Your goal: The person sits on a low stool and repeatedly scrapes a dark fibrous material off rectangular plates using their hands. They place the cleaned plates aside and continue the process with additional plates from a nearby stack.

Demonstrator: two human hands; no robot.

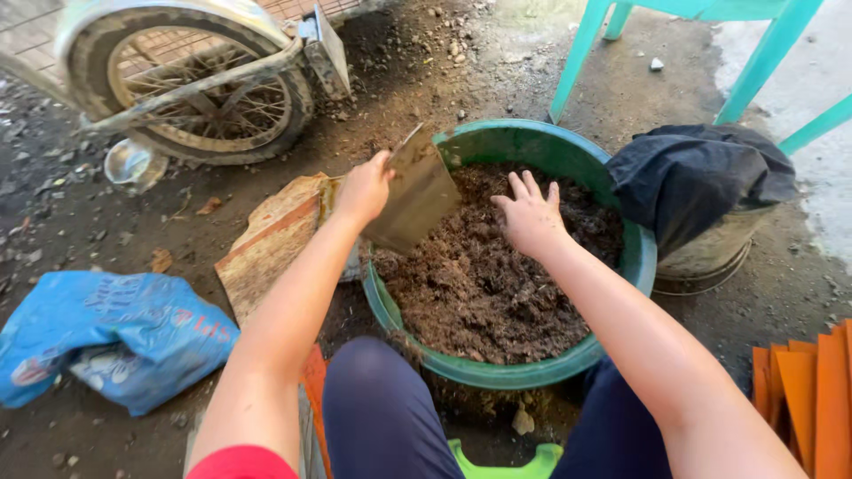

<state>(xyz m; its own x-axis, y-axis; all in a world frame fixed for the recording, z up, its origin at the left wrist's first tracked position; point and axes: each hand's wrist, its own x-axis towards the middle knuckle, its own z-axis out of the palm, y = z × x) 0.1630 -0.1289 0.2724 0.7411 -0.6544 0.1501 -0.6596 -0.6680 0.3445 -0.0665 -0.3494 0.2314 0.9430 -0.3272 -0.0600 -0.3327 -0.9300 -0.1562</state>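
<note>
One green basin (641, 257) holds brown soil (484, 284); left hand (364, 189) grips one flat board (415, 197), right hand (530, 215) lies spread open on the soil.

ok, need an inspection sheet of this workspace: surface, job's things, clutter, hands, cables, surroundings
surface: bare dirt ground, stones scattered
job's things: green basin filled with brown soil; flat soiled board tilted over its rim
clutter: blue bag, dark cloth over a bucket, orange pieces
hands: left hand grips the board; right hand open on the soil
cables: nothing seen
surroundings: wheel, teal chair legs
</note>
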